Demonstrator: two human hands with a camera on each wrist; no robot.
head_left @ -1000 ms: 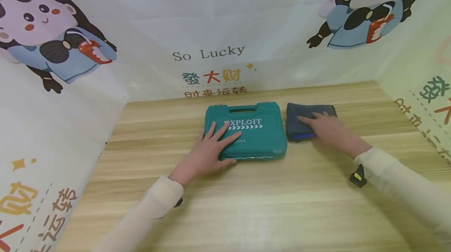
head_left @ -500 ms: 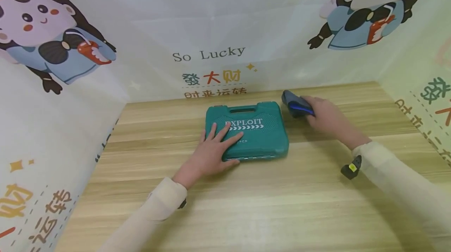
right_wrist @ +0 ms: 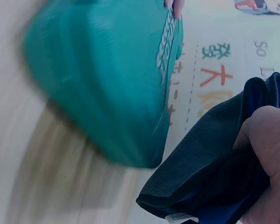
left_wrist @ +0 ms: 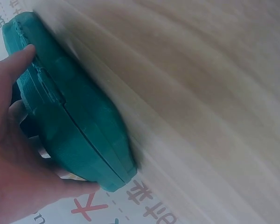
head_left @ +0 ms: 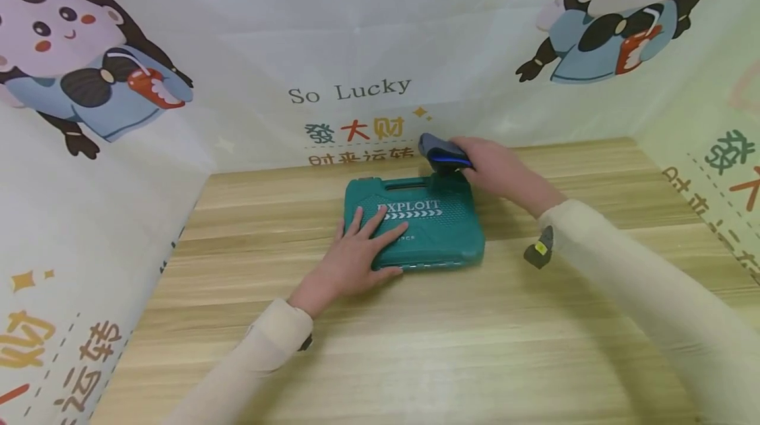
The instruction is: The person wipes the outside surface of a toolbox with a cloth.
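A teal plastic carrying case [head_left: 439, 230] marked EXPLOIT lies flat on the wooden table, its handle toward the back wall. My left hand [head_left: 350, 260] rests on its lid at the front left, fingers spread, the thumb along the front edge; the left wrist view shows the thumb by the case's latch [left_wrist: 49, 84]. A folded dark grey-blue cloth [head_left: 442, 153] is gripped by my right hand [head_left: 495, 171], raised over the back right corner of the case. In the right wrist view the cloth [right_wrist: 200, 149] shows blue inner faces and a small white label.
The wood-grain table [head_left: 415, 346] carries the case. A white printed sheet [head_left: 249, 82] with cartoon figures and lettering hangs behind, close past the case's handle side, and continues down both sides.
The right hand has picked the cloth up from the table right of the case and carried it left, over the case's back edge. The left hand stays on the lid.
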